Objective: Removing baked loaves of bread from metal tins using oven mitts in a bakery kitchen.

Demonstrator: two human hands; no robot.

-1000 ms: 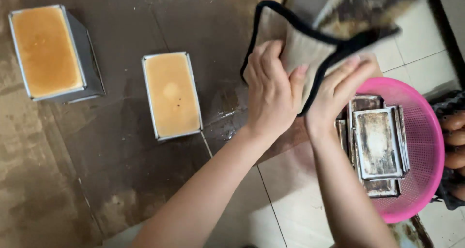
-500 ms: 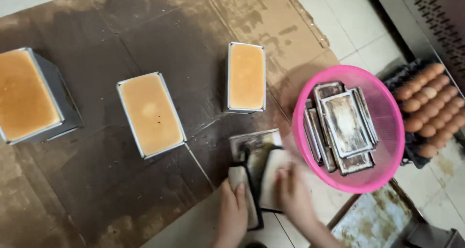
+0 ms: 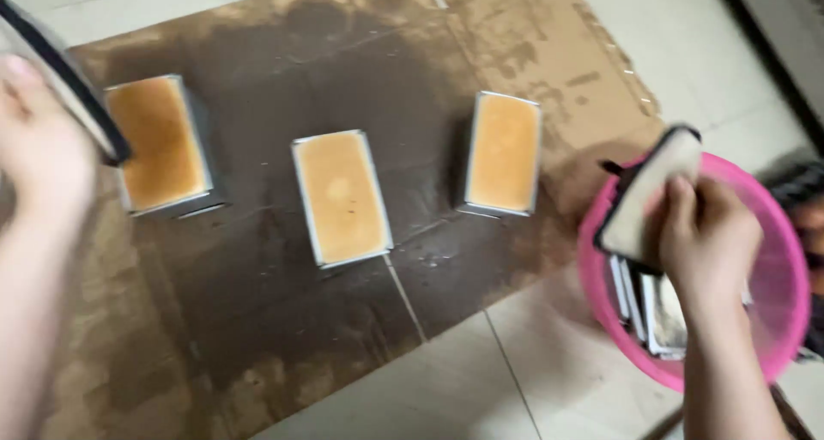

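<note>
Three metal loaf tins hold golden baked loaves on stained brown cardboard: a left one (image 3: 159,142), a middle one (image 3: 341,196) and a right one (image 3: 504,152). My left hand (image 3: 41,152) is at the left edge, next to the left tin, gripping a pale pot-holder pad with a dark border (image 3: 60,75). My right hand (image 3: 705,234) holds a second such pad (image 3: 645,195) over a pink plastic basket (image 3: 601,294). The basket contains several metal tin lids (image 3: 657,315).
The cardboard (image 3: 283,320) lies on a pale tiled floor (image 3: 481,388). A dark blurred object (image 3: 802,187) sits past the basket at the right edge.
Both hands were together low in the middle half a second ago. Now they have parted, left hand far left, right hand over the basket, each with a pad. The view shifted.
</note>
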